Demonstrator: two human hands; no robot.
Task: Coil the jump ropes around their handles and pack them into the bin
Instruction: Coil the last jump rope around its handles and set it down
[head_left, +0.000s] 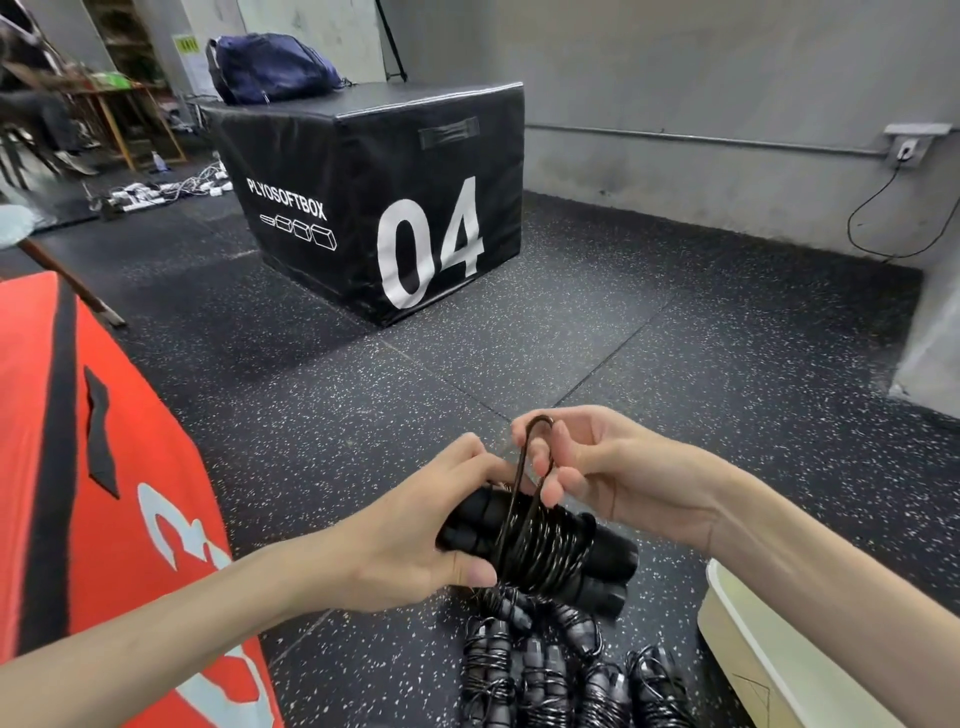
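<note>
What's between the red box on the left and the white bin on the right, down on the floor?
In the head view, coiled jump ropes lie on the floor between the red box and the white bin.

Coiled ropes (566, 670) crowd floor (675, 364) beside bin (769, 654)

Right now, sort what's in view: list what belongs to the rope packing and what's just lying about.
Job:
left hand gripping the handles
right hand pinching the rope loop
coiled ropes on the floor
cream bin

Lying about:
black plyo box
blue bag
red plyo box
</note>
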